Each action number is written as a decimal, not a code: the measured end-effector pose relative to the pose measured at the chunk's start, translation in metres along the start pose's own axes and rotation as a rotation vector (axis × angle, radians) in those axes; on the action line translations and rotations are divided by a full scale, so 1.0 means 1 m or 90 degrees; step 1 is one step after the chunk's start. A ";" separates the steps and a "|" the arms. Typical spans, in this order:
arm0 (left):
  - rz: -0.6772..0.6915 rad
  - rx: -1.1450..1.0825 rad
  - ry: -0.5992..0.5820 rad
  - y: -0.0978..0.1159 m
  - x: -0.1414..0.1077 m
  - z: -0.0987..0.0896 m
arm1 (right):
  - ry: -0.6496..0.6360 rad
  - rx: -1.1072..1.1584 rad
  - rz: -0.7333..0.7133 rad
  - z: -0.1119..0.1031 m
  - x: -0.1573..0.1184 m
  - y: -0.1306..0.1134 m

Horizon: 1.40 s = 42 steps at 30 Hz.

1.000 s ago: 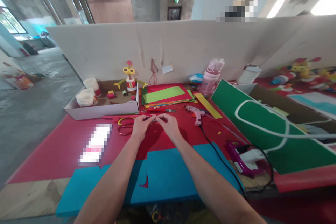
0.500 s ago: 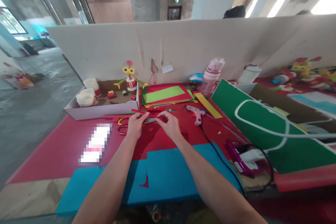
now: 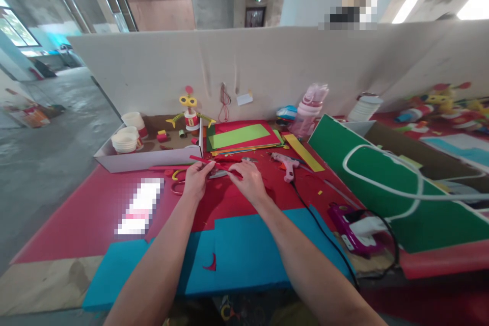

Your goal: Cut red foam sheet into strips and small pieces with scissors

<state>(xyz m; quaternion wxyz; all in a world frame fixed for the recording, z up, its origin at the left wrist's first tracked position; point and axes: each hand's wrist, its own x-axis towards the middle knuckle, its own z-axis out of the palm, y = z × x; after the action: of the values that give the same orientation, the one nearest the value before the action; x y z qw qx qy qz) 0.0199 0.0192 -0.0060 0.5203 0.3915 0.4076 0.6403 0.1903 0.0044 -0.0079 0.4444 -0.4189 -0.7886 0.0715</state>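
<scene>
A thin red strip [image 3: 198, 159] runs between my hands above the red table cover. My left hand [image 3: 197, 177] pinches it near its left part, and the strip's end sticks out past the fingers. My right hand [image 3: 247, 179] has its fingers closed on the strip's right part. Behind and below the hands lie scissors [image 3: 178, 188] with dark red handles, partly hidden by my left hand, and a yellow-handled tool [image 3: 179, 175]. A pink glue gun [image 3: 288, 165] rests to the right of my right hand.
Blue sheets [image 3: 252, 249] lie along the front edge. A white box [image 3: 153, 160] with cups stands at left, stacked coloured paper [image 3: 244, 136] behind. To the right are a purple power block [image 3: 349, 232], its black cable, a green-sided box [image 3: 382, 193] and a pink bottle [image 3: 307, 109].
The red strip's left end has risen slightly and tilts more. My right hand's fingers have curled in a little more. The rest of the table looks the same.
</scene>
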 end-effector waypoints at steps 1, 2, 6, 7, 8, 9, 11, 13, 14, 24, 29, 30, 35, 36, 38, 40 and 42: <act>0.001 0.002 0.002 0.000 0.000 0.000 | -0.001 -0.004 0.000 -0.001 0.000 0.000; 0.001 0.003 0.005 0.000 0.001 -0.001 | -0.005 -0.009 0.004 -0.001 0.000 0.000; 0.002 -0.005 0.033 0.004 0.002 -0.003 | -0.014 -0.025 0.027 -0.006 0.001 0.001; 0.001 -0.008 0.041 0.005 0.003 -0.004 | -0.014 -0.018 0.035 -0.007 0.001 0.001; 0.000 -0.011 0.047 0.006 0.003 -0.004 | -0.016 -0.003 0.048 -0.007 0.001 0.002; -0.002 -0.012 0.048 0.006 0.003 -0.004 | -0.018 0.017 0.070 -0.007 0.001 0.003; -0.005 -0.011 0.040 0.005 0.002 -0.004 | -0.020 0.074 0.132 -0.007 0.000 0.006; -0.010 0.003 0.026 0.002 0.000 -0.002 | -0.017 0.135 0.192 -0.006 0.000 0.008; -0.014 0.014 0.018 0.000 -0.001 0.000 | -0.019 0.168 0.213 -0.005 0.001 0.008; -0.001 0.067 -0.029 -0.011 -0.008 0.009 | -0.098 0.386 0.285 0.003 0.004 0.008; -0.004 0.063 -0.011 -0.008 -0.008 0.009 | -0.071 0.299 0.264 0.002 0.004 0.012; -0.004 0.068 -0.009 -0.007 -0.008 0.009 | -0.062 0.287 0.265 0.002 0.004 0.011; 0.007 0.076 -0.002 -0.004 -0.009 0.009 | -0.044 0.268 0.263 0.002 0.004 0.010; 0.008 0.075 0.000 -0.004 -0.009 0.010 | -0.047 0.264 0.262 0.001 0.004 0.009; 0.004 0.066 0.004 -0.004 -0.010 0.011 | -0.061 0.249 0.258 0.000 0.004 0.007; 0.001 0.064 0.004 -0.005 -0.010 0.012 | -0.066 0.229 0.249 -0.001 0.004 0.003; 0.002 0.074 0.001 -0.007 -0.011 0.012 | -0.056 0.218 0.239 -0.001 0.004 -0.003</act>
<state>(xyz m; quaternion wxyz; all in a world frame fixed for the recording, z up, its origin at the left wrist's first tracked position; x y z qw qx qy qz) 0.0352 0.0109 -0.0088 0.4949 0.4213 0.4441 0.6168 0.1883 0.0051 -0.0033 0.4535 -0.4727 -0.6920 0.3034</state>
